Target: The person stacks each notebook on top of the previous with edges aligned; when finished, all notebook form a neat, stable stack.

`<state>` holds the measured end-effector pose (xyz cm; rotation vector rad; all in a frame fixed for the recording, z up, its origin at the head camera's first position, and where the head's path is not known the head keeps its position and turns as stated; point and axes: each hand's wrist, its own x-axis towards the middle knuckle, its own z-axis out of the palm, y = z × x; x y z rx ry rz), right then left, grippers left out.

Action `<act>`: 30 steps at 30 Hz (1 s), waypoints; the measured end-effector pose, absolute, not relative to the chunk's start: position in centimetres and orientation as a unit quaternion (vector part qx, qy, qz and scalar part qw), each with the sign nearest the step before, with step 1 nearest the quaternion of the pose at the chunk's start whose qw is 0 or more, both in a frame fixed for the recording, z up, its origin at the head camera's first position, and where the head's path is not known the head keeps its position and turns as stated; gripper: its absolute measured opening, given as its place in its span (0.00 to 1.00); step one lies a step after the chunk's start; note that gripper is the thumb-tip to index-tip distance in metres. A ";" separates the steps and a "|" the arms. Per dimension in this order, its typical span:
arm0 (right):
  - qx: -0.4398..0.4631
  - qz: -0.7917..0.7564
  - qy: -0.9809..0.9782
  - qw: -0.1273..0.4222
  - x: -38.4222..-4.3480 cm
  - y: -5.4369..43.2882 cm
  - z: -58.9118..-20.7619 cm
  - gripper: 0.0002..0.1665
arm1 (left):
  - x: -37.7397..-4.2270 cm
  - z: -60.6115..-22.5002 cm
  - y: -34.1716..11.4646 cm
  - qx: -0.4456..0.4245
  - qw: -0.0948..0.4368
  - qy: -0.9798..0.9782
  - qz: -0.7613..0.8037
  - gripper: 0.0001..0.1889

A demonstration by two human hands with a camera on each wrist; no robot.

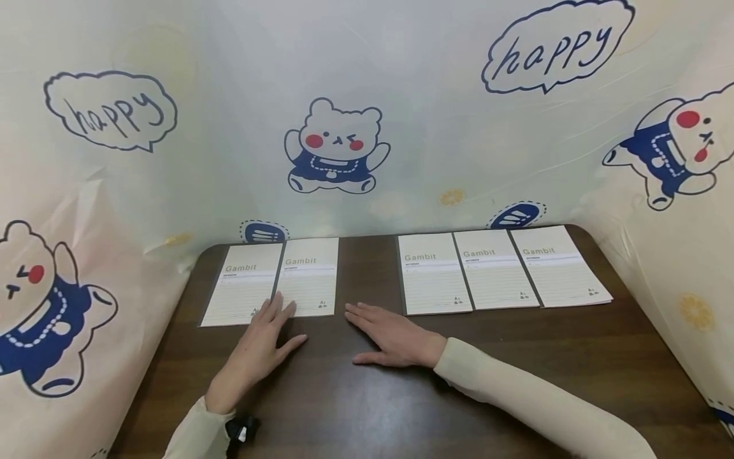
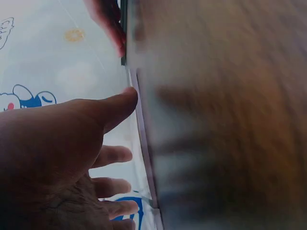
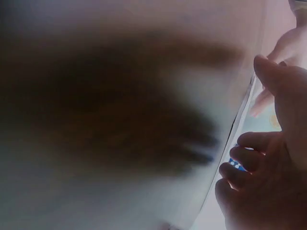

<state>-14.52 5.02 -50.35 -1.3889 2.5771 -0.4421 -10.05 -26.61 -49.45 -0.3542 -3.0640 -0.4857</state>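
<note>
In the head view my left hand [image 1: 252, 350] lies flat with straight, spread fingers. Its fingertips reach over the lower edges of two white notebooks marked "Gambit", the far-left notebook [image 1: 243, 287] and its neighbour [image 1: 308, 280]. My right hand [image 1: 398, 338], fingers straight, points left across the wooden table and holds nothing. Right of the gap are three more such notebooks side by side: one near the middle [image 1: 436, 280], a second [image 1: 497, 274] and a far-right notebook [image 1: 562, 271]. In the left wrist view the left hand [image 2: 57, 143] has spread fingers; the right wrist view shows my right hand [image 3: 268, 177].
The dark brown table [image 1: 367, 408] has rounded far corners. A pale curtain [image 1: 241, 172] printed with bears and "happy" bubbles hangs around its back and sides. A black device [image 1: 243, 430] sits at the left wrist.
</note>
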 end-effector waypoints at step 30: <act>-0.455 -0.130 0.866 0.159 -15.9 2.3 -48.7 0.52 | -9.0 -49.1 -25.2 -0.122 -0.030 -0.983 -0.135 0.38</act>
